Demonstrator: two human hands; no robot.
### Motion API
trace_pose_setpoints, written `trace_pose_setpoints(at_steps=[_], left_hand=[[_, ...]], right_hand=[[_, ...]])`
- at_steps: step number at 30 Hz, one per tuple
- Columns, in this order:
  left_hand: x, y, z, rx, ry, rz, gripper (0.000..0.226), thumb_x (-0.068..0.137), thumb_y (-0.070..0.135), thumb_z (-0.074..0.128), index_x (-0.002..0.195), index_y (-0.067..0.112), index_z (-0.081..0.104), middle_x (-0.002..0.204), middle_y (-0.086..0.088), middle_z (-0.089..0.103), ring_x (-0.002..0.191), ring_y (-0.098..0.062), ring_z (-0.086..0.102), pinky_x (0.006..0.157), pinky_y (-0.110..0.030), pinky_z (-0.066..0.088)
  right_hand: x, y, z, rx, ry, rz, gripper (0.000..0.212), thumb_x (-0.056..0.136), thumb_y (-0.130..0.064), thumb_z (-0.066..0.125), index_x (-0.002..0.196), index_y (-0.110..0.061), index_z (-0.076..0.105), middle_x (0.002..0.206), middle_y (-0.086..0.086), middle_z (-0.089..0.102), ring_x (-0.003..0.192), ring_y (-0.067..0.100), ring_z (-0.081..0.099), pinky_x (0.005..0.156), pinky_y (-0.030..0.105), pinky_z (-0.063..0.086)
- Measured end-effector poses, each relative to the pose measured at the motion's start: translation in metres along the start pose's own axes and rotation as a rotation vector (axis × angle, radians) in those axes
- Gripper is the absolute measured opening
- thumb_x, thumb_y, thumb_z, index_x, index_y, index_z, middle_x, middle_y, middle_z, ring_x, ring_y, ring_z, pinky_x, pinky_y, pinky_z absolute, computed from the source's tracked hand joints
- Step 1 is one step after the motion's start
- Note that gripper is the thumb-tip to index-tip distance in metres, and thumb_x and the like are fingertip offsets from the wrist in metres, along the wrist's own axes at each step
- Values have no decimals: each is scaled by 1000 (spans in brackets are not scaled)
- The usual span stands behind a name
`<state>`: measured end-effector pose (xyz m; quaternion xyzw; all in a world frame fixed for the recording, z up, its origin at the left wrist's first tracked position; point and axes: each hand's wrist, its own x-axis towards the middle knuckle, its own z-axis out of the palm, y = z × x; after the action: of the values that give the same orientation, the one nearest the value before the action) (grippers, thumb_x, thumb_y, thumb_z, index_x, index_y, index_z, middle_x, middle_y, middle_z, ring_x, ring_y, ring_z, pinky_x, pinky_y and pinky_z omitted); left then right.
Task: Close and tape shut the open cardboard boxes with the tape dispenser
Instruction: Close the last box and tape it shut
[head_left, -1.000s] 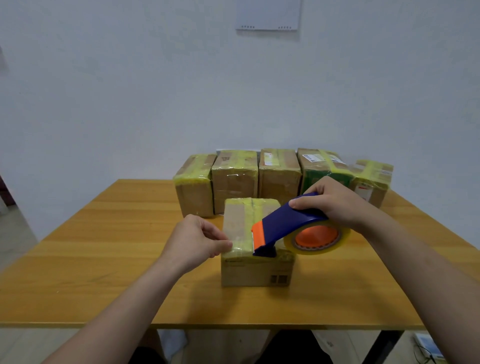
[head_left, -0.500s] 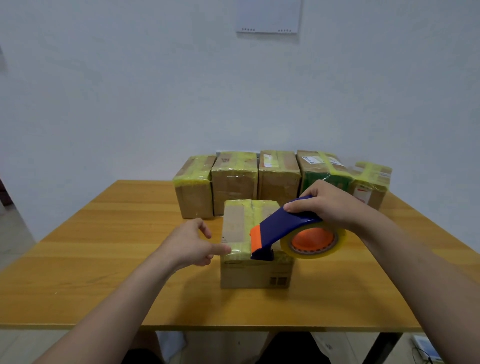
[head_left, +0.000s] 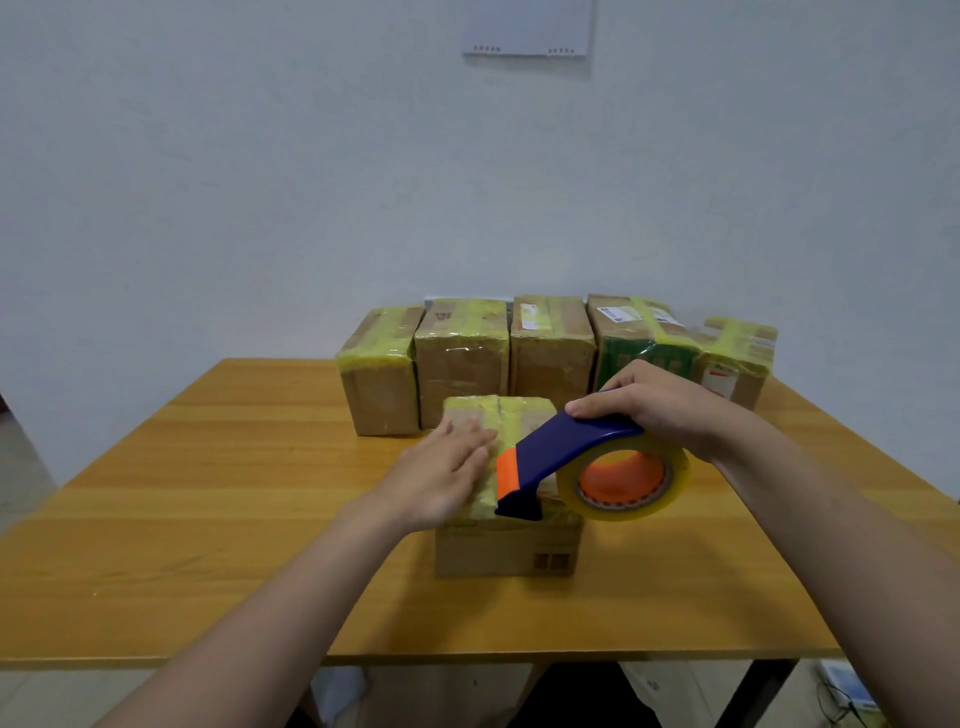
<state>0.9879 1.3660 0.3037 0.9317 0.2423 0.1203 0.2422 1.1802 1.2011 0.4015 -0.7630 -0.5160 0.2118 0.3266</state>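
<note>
Small brown cardboard box (head_left: 506, 545), flaps shut, top banded with yellowish clear tape, sat mid-table on the light wooden table (head_left: 208, 519), nearer the front edge than the back. Dark barcode-like print on its near face, lower right. Left hand (head_left: 441, 473) lay palm down on the left half of the box top, fingers straight and close together, flat on the tape, gripping nothing. Blue plastic tape dispenser with an orange blade guard (head_left: 566, 447) was tilted nose-down, its tip at the near edge of the box top, just beside the left hand's fingers. Roll of yellowish clear tape on an orange core (head_left: 623, 480) sat in the dispenser, over the box's right side. Right hand (head_left: 660, 405) gripped the dispenser handle from above, fingers curled over its top. Both forearms were bare.

Behind the box, a row of five taped cardboard boxes (head_left: 550, 343) stood side by side along the table's back edge, against the white wall (head_left: 260, 182); all had yellowish tape over their tops. The fourth from the left had green print, and the rightmost was turned at an angle. White paper sheet (head_left: 524, 26) hung on the wall at the top of the view. Black table leg (head_left: 753, 691) showed below, at right.
</note>
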Motion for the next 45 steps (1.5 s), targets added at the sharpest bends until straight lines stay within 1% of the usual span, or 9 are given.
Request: trace_pose_setpoints(at_steps=[3,8,14,18,27,32,35,42,45], left_hand=[[7,-3,4,138,-119,-34,54,111,51,22,163,42,16,173,12,-2,158,-17,-16,129,-54,7],[8,-8,4,254,-147,-41,54,110,54,17,162,48,5,172,11,-11,157,-19,-19,129,-53,5],[7,-8,3,283,-155,-44,55,110,54,16,163,44,4,172,11,-11,157,-19,-18,128,-50,2],[7,-8,2,289,-167,-55,55,110,53,16,163,44,5,172,11,-11,158,-19,-17,128,-51,1],[11,-2,-2,371,-200,-65,55,111,51,14,164,42,5,173,7,-8,158,-22,-16,128,-54,-2],[21,22,-3,313,-108,28,54,111,28,32,163,36,23,174,4,9,160,-20,0,129,-53,2],[22,32,13,180,-146,35,49,113,40,26,162,44,20,173,10,9,160,-17,2,129,-50,2],[19,28,21,348,-184,58,53,109,54,8,162,48,0,172,14,-5,159,-14,-9,129,-50,-5],[20,27,21,359,-194,66,54,109,54,7,161,48,-1,172,13,-5,159,-14,-9,129,-51,-4]], right_hand=[[0,2,0,15,-8,9,39,93,-40,69,90,-3,78,85,15,75,85,31,70,95,47,53],[-2,2,-3,32,-39,22,47,92,-42,70,91,5,75,87,23,71,73,21,63,94,50,51],[-2,9,-8,69,-73,46,36,95,-40,66,77,-12,78,79,7,75,72,16,68,85,38,53],[-11,21,-18,100,-68,72,41,97,-38,64,63,-19,77,73,5,74,62,11,66,76,32,48],[-17,41,-26,111,-14,88,33,96,-36,64,77,-11,75,76,6,75,68,16,68,77,34,52],[-14,42,-27,117,-16,54,33,96,-35,65,71,-14,74,71,4,73,62,11,66,75,33,50],[-12,44,-26,107,-12,47,33,95,-36,66,75,-11,75,74,7,74,66,13,66,76,32,51],[-10,54,-30,125,-36,64,34,94,-38,65,77,-10,74,74,6,73,65,13,66,75,32,50],[-15,65,-35,167,-27,101,42,84,-46,68,86,-4,75,77,7,74,67,14,66,72,31,50]])
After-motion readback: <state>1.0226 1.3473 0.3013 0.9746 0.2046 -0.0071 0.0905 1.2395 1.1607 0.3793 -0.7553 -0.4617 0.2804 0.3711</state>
